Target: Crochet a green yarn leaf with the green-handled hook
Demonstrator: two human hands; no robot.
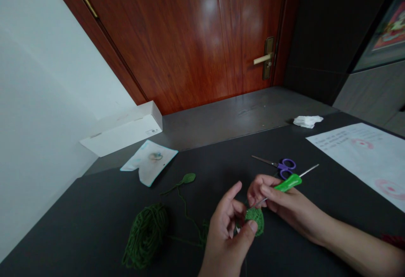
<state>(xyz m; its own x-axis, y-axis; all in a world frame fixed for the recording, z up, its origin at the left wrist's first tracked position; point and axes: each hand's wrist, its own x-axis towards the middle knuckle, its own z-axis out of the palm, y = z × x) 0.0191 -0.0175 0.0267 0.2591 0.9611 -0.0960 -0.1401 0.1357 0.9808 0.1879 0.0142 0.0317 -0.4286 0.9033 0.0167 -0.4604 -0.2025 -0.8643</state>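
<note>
My left hand [228, 230] pinches a small round green crochet piece [257, 219] between thumb and fingers, just above the dark table [95, 209]. My right hand [272, 199] grips a crochet hook with a bright green handle [288, 183], its metal tip pointing into the piece. A strand of green yarn runs from the piece left to a loose yarn bundle [146, 234]. A small finished green leaf shape [188, 178] lies on the table beyond the bundle.
Purple-handled scissors [282, 165] lie behind my right hand. A printed paper sheet [363, 154] is at the right, a crumpled tissue [307, 120] at the back, an opened plastic packet [148, 161] and a white box [123, 130] at the left. A wooden door [196, 36] stands behind.
</note>
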